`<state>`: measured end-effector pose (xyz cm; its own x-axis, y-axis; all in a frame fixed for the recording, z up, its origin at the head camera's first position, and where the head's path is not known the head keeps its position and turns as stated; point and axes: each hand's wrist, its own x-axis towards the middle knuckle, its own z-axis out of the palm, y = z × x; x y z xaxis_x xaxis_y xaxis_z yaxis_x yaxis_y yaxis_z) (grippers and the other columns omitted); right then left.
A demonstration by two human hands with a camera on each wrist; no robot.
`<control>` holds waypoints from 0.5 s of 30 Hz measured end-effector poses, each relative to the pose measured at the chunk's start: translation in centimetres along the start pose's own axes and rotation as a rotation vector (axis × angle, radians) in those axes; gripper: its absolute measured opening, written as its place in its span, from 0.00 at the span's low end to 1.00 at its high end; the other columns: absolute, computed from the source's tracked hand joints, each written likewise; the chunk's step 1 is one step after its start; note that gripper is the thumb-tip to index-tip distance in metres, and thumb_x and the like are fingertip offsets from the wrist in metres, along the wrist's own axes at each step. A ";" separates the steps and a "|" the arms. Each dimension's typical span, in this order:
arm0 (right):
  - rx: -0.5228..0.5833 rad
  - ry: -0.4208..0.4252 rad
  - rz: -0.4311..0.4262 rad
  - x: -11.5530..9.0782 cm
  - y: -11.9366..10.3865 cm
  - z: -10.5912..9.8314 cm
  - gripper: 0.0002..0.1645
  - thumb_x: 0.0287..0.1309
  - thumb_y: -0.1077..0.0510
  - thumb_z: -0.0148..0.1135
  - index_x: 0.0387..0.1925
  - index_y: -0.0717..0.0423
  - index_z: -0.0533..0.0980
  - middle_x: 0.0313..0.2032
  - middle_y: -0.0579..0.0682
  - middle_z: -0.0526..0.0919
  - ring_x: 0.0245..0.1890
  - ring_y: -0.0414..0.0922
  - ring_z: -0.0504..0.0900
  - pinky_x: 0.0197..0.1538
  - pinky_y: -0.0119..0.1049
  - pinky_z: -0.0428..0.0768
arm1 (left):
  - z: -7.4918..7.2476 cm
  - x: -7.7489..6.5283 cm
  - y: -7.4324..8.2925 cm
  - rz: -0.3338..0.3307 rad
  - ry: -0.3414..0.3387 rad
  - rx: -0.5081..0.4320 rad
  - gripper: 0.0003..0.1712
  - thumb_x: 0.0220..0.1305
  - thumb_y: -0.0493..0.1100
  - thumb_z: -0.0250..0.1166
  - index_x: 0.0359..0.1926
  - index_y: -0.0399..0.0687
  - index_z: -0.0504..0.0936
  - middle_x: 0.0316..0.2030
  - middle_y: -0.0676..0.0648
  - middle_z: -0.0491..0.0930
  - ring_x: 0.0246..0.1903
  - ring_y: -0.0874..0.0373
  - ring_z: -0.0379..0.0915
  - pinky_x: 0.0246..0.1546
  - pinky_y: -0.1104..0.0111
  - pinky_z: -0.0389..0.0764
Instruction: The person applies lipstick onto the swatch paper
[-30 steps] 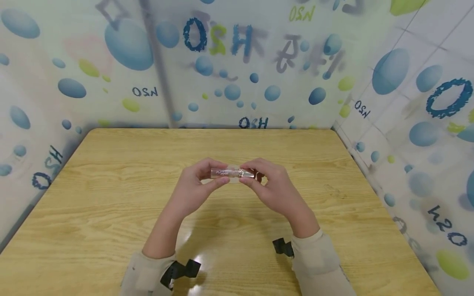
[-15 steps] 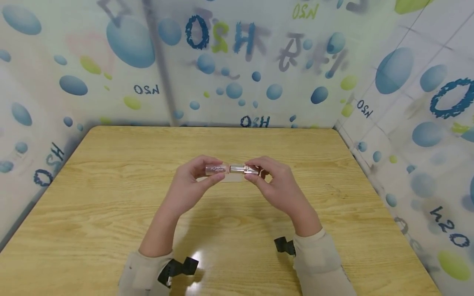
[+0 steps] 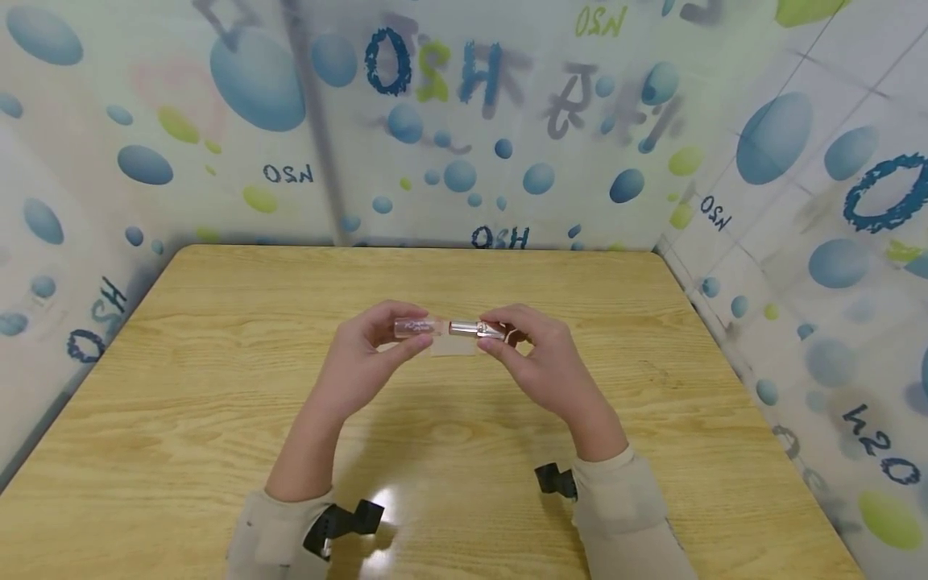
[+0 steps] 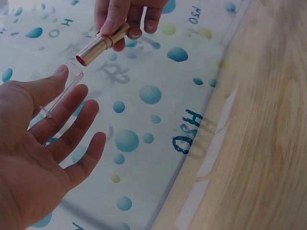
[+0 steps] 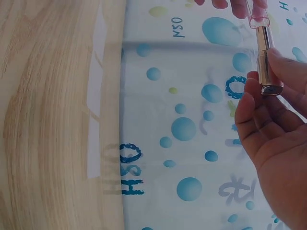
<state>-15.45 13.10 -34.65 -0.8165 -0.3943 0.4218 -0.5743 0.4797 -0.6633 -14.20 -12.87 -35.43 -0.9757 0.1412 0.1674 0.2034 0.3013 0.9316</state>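
Note:
A clear cap (image 3: 415,327) is pinched between the thumb and fingers of my left hand (image 3: 360,362). My right hand (image 3: 542,362) grips a shiny metallic lipstick tube (image 3: 466,329), its uncovered end pointing left at the cap. Both pieces are level above the table, with a small gap between them in the head view. Seen from the left wrist, the lipstick's open end shows dark red, and the cap (image 4: 67,88) lies between thumb and index finger while the other fingers spread. In the right wrist view, the tube's square base (image 5: 272,89) faces the camera.
The wooden table (image 3: 464,451) lies under both hands. A pale rectangular patch (image 3: 453,347) shows on it just below the cap and lipstick. Behind rises a backdrop (image 3: 464,161) printed with blue and green bubbles. Black wrist mounts (image 3: 557,481) stick out from the sleeves.
The cap and lipstick were joined a second ago and have come apart. My left hand has drawn the cap leftward; my right hand has moved slightly right, baring the metallic inner tube.

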 end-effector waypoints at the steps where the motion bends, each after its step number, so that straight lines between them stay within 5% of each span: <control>1: 0.006 -0.002 0.009 0.0 0.0 0.0 0.17 0.68 0.59 0.72 0.56 0.57 0.85 0.49 0.50 0.89 0.43 0.42 0.83 0.46 0.37 0.87 | -0.1 0.0 -0.1 0.005 0.005 0.004 0.17 0.71 0.46 0.73 0.58 0.50 0.86 0.51 0.45 0.91 0.53 0.48 0.87 0.45 0.69 0.87; 11: 0.033 -0.010 0.058 0.2 0.3 0.2 0.17 0.69 0.58 0.71 0.56 0.57 0.85 0.49 0.50 0.89 0.45 0.43 0.83 0.49 0.43 0.89 | -1.5 0.2 -1.0 -0.007 0.056 0.089 0.19 0.72 0.48 0.73 0.59 0.49 0.85 0.49 0.42 0.91 0.54 0.46 0.88 0.48 0.72 0.85; 15: 0.045 -0.017 0.076 0.3 0.4 0.2 0.17 0.70 0.58 0.70 0.57 0.59 0.85 0.49 0.51 0.89 0.47 0.45 0.84 0.51 0.45 0.89 | -2.0 0.3 -1.4 -0.013 0.075 0.113 0.19 0.72 0.48 0.73 0.59 0.50 0.86 0.45 0.43 0.91 0.51 0.52 0.88 0.53 0.68 0.86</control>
<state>-15.90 12.98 -34.92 -0.8562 -0.3716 0.3588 -0.5072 0.4730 -0.7204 -14.96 -15.11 -36.03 -0.9808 0.0666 0.1832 0.1943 0.4076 0.8922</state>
